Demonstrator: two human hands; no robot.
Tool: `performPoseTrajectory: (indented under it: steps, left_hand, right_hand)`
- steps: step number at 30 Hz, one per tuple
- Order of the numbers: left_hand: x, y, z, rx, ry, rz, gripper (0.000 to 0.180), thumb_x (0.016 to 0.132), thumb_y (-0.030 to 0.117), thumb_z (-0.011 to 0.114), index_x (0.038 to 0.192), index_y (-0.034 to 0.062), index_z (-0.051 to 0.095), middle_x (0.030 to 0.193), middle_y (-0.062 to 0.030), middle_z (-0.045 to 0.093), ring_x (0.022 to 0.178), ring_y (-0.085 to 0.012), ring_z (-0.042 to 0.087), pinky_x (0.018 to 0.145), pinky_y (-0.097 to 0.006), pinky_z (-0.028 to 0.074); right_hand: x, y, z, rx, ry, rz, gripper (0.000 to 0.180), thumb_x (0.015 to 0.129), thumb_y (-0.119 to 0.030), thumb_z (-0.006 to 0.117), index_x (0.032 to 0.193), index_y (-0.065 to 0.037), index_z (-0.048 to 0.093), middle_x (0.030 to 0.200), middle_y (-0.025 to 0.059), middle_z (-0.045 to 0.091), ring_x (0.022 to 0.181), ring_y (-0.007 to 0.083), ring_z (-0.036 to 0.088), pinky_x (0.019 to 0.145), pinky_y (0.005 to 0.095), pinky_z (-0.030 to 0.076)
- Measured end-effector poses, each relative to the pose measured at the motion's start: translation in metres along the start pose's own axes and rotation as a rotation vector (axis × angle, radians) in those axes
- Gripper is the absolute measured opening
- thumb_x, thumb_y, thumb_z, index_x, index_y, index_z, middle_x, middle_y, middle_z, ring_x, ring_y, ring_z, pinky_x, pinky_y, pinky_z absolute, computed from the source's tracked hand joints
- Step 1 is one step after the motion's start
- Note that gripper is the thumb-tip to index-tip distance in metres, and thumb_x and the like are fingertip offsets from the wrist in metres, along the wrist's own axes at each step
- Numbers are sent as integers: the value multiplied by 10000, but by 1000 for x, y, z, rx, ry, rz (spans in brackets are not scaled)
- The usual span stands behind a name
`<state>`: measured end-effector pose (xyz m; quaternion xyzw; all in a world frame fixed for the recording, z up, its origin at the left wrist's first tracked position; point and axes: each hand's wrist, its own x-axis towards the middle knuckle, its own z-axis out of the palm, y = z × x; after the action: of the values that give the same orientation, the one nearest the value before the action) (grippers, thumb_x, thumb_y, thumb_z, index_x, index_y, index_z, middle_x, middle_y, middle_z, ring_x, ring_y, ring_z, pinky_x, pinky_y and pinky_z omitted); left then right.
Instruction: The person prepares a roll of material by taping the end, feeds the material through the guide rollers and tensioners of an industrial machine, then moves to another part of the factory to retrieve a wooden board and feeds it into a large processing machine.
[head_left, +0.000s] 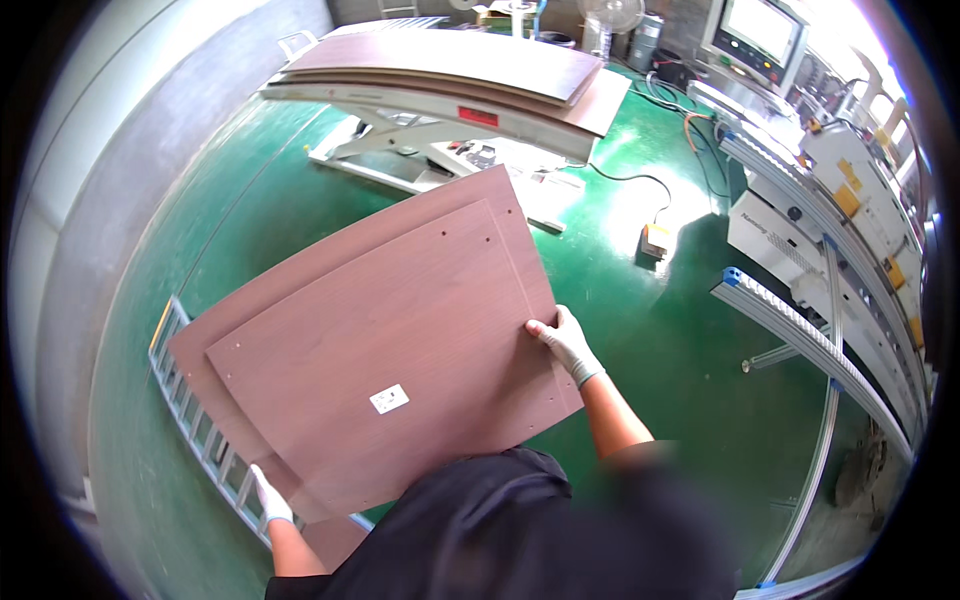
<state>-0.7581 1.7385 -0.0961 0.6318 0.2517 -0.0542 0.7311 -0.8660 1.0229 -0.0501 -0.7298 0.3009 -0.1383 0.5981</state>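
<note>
Two reddish-brown wood panels, one lying on the other, are held tilted in front of my body. The smaller upper panel [370, 330] carries a white label [389, 399] and a few small drilled holes. Past its edges shows the larger lower panel [300, 262]. My right hand [566, 345], in a pale glove, grips the right edge with the thumb on top. My left hand [270, 498], gloved too, is closed on the lower left edge; its fingers beneath the panels are hidden. Part of another brown board [335, 540] shows below the panels, beside my left forearm.
A scissor lift table [400, 103] bearing stacked brown panels [450, 60] stands ahead. At the left lies a metal roller conveyor [205, 440]. A yellow foot pedal [655, 240] with a cable sits on the green floor. Machine rails [800, 325] and a control screen [760, 32] fill the right.
</note>
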Motion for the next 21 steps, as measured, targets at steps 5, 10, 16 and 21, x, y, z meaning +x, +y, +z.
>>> performPoseTrajectory:
  steps: [5, 10, 16, 21]
  left_hand:
    - [133, 13, 175, 266, -53, 45, 922, 975, 691, 469, 1569, 0, 323, 1617, -115, 347, 1440, -278, 393, 1187, -407, 318]
    - [237, 36, 373, 309, -98, 106, 847, 983, 637, 517, 1502, -27, 431, 1543, -123, 453, 1388, -250, 454, 1158, -391, 349]
    - [296, 106, 638, 206, -208, 47, 471, 949, 499, 690, 1005, 31, 685, 937, 2, 630, 851, -119, 556, 783, -312, 482]
    - [308, 144, 805, 439, -359, 184, 392, 954, 404, 710, 838, 38, 631, 763, 56, 460, 708, -84, 386, 634, -296, 372]
  right_hand:
    - [103, -29, -54, 9, 182, 6, 745, 790, -418, 852, 1278, 62, 558, 1165, 179, 676, 1066, 234, 630, 963, 355, 492]
    - [218, -10, -102, 46, 313, 41, 636, 841, -366, 824, 1260, 48, 582, 1161, 148, 681, 1055, 217, 631, 952, 345, 494]
    - [346, -54, -186, -151, 511, 76, 560, 877, -362, 794, 1199, 60, 615, 1110, 140, 695, 983, 212, 640, 910, 342, 511]
    - [387, -104, -233, 30, 596, 386, 602, 876, -439, 781, 1159, 68, 620, 997, 122, 670, 906, 202, 629, 821, 340, 524]
